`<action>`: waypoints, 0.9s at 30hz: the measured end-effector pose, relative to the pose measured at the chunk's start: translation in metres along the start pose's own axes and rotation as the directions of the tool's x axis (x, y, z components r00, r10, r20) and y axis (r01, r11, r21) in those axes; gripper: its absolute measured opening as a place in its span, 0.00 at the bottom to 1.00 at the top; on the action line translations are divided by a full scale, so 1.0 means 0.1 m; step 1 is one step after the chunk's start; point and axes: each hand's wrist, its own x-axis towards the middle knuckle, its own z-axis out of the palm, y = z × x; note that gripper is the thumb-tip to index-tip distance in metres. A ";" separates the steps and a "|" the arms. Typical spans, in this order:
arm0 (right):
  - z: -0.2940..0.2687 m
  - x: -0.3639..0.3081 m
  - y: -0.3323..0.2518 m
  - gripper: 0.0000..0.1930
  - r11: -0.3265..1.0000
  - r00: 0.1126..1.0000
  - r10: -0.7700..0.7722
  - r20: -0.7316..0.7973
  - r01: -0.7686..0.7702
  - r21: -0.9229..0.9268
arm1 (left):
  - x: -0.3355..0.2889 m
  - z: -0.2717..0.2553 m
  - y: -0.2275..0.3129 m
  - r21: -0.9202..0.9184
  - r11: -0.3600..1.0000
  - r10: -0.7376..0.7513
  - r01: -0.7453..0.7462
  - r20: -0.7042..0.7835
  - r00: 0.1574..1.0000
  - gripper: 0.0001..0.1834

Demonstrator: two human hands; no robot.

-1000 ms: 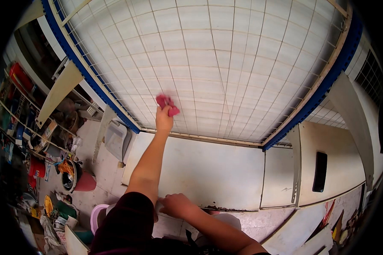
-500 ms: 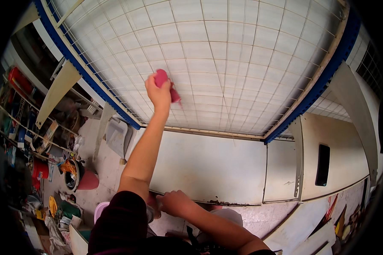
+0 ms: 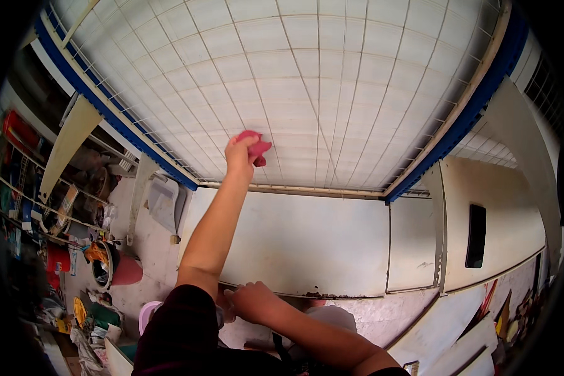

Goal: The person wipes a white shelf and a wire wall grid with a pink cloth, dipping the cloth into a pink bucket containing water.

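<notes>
My left hand (image 3: 239,154) is closed on a crumpled pinkish-red cloth (image 3: 257,145). Arm stretched forward, it holds the cloth against or just in front of the white wire-grid panel (image 3: 332,81), low and left of the panel's middle. Whether the cloth touches the wires is hard to tell. My right hand (image 3: 254,302) is curled up near my left elbow, by my legs and below the white shelf (image 3: 294,244). Its fingers are bent inward, and their inner side is hidden.
Blue uprights (image 3: 420,172) frame the grid. A black phone (image 3: 476,235) lies on the right-hand shelf. At left stand a grey dustpan (image 3: 164,203), a red bucket (image 3: 126,271) and cluttered racks. Pale brackets (image 3: 72,147) jut out at both sides. Dirt lines the shelf's front edge (image 3: 332,296).
My left hand has come down the grid with the red cloth, slightly to the right. My right hand stays nearly where it was. The whole view has shifted a little.
</notes>
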 end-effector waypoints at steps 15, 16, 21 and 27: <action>0.16 -0.01 -0.05 0.09 0.999 0.998 -0.001 0.069 -0.003 0.051 | 0.02 -0.77 -1.19 0.822 -0.137 0.356 -0.552 0.561 0.747 0.15; 0.14 -0.01 -0.04 0.09 0.999 0.997 0.005 0.071 -0.009 0.051 | -0.01 -0.85 -1.25 0.822 -0.131 0.354 -0.554 0.561 0.749 0.15; 0.12 -0.01 -0.09 0.13 0.998 0.995 -0.042 0.089 0.046 -0.036 | 0.00 -1.18 -1.06 0.862 0.494 -0.086 -0.110 0.175 0.981 0.15; 0.22 0.18 -0.22 0.22 0.986 0.965 -0.079 0.251 0.112 -0.122 | -0.79 -1.22 0.00 -0.098 0.915 -0.341 0.391 0.327 0.881 0.22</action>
